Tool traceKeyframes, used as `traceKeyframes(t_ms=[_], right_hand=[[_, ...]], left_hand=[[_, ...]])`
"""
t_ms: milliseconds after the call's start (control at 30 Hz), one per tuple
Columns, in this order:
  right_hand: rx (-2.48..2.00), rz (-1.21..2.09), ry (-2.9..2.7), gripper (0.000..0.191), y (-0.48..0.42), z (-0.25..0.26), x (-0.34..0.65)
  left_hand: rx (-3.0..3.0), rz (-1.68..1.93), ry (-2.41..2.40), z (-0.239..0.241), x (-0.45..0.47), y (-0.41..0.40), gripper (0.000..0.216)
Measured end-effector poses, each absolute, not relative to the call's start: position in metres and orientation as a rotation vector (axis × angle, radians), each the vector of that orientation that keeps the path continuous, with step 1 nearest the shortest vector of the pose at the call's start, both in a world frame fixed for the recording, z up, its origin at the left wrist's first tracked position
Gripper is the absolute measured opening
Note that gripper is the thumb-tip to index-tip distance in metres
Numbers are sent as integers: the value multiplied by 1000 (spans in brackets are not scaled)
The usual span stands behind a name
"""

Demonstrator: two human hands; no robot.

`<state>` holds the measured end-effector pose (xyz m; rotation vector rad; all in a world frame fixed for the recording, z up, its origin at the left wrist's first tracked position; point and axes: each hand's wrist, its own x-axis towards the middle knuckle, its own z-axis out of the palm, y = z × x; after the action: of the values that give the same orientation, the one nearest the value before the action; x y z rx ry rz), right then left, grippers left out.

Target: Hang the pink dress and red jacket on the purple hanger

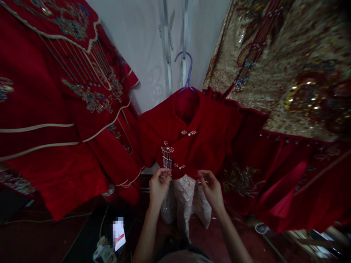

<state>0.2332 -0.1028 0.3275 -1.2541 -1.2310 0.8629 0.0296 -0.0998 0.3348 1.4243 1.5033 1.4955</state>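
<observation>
A short red top point(204, 120) with a stand-up collar hangs in front of me on a purple hanger point(189, 69). Beaded fastenings point(188, 133) sit on its chest, and a beaded tassel brooch point(167, 153) hangs on its left side. My left hand point(159, 188) has its fingers closed in a pinch at the hem, just under the tassels. At the same height, my right hand point(211, 190) pinches the hem further right. Between and below my hands shows a pale, shiny skirt point(184, 197).
On the left hangs a large red embroidered jacket point(90, 146) with cream piping. A gold sequinned garment point(274, 84) and a dark red skirt point(274, 175) hang on the right. Metal rails point(166, 47) run up the pale wall. Low left are a lit phone point(120, 241) and a cable.
</observation>
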Motion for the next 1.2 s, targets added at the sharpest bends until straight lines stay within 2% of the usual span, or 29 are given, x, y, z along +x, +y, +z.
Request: traceKeyframes(t_ms=[233,367,767,867,1200], right_hand=[[-1113,916,-1328,25,-100,332,216],[-951,1026,-1270,35,-90,331,202],[-822,1231,-1172,38,-88,311,184],[-828,1221,-1155,42,-85,310,185],[-964,1014,-1274,36,-69,316,182]], left_hand=[[1760,1473,1554,340,57,-95,23],[1879,1482,1656,340,59,-88,16],[1882,1472,1531,338,57,-81,5],[1882,1500,1496,340,59,-78,4],[1867,1489,1521,350,46,-79,7]])
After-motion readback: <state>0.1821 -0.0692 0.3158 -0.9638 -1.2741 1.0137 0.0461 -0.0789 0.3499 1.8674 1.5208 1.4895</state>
